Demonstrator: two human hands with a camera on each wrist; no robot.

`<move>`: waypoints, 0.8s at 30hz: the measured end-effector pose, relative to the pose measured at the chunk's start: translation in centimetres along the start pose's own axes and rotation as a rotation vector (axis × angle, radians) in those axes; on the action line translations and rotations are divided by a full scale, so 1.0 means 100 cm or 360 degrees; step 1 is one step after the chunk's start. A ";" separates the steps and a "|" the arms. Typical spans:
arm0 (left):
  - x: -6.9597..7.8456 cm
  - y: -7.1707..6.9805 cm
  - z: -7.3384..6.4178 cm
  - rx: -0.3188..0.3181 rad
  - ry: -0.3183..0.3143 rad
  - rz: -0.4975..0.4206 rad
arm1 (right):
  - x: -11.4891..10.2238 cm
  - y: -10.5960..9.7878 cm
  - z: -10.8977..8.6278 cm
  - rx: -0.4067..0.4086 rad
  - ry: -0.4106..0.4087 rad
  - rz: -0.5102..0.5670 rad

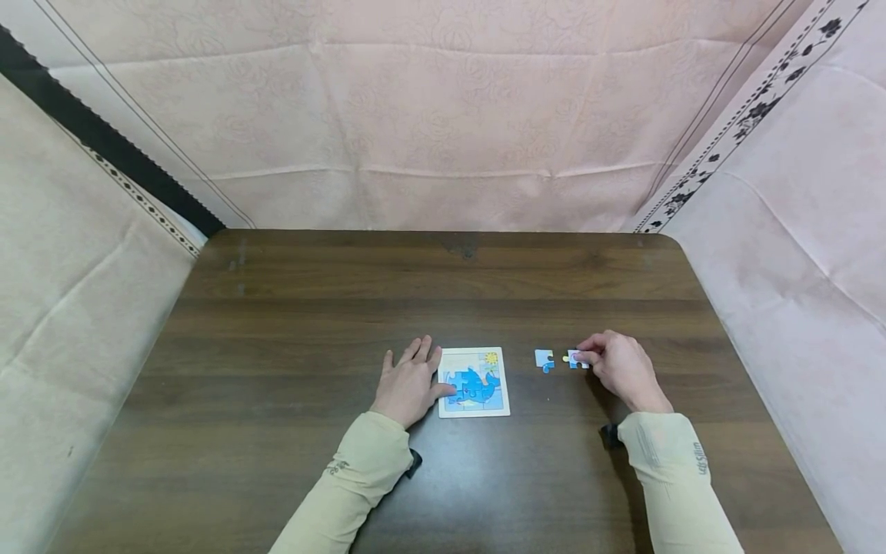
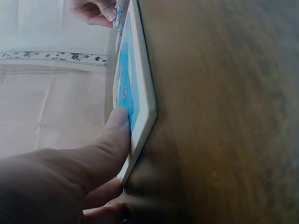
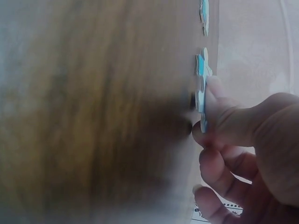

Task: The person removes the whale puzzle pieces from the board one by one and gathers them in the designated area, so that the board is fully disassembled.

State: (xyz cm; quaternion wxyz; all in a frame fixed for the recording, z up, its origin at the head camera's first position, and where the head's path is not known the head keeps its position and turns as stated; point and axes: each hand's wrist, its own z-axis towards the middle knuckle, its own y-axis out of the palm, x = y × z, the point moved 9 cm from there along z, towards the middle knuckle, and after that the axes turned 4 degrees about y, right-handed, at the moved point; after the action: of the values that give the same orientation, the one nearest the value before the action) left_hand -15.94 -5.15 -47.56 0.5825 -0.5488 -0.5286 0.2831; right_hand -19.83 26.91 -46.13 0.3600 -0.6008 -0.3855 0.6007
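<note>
A square jigsaw puzzle with a pale frame (image 1: pixel 477 413) lies flat on the table, showing a blue whale and a yellow sun. My left hand (image 1: pixel 407 387) rests at its left side with fingers spread, and the thumb (image 2: pixel 112 135) lies over the frame onto the picture. To the right, my right hand (image 1: pixel 625 371) pinches a jigsaw piece (image 3: pixel 201 100) between thumb and index finger; its other fingers are loosely curled. The held piece looks raised off the table in the right wrist view. A second jigsaw piece (image 1: pixel 543 358) lies loose between the puzzle and the right hand.
The brown wooden table (image 1: pixel 311 462) extends around the puzzle on every side. Pale patterned cloth (image 1: pixel 443 115) hangs behind its far edge and along both sides. A dark band (image 1: pixel 104 131) crosses the cloth at the upper left.
</note>
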 end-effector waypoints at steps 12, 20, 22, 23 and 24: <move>0.000 -0.001 0.000 -0.0002 0.0006 -0.0002 | 0.000 -0.002 -0.001 0.0055 -0.0008 -0.0008; 0.000 -0.001 0.000 -0.0008 0.0001 0.0009 | -0.001 -0.001 0.000 0.0041 -0.0014 0.0025; 0.000 -0.001 0.000 -0.0009 0.0000 0.0010 | 0.000 0.000 -0.001 0.0025 -0.0003 0.0040; 0.001 -0.001 0.000 -0.0009 0.0000 0.0010 | 0.001 0.000 -0.001 0.0018 0.0008 0.0049; 0.001 -0.001 0.000 -0.0008 0.0000 0.0009 | 0.001 0.001 -0.001 0.0008 0.0024 0.0059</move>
State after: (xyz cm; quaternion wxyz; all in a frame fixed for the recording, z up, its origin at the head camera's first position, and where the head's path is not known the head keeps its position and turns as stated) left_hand -15.90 -5.13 -47.44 0.5803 -0.5518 -0.5276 0.2835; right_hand -19.74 27.00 -46.29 0.3532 -0.6113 -0.3701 0.6038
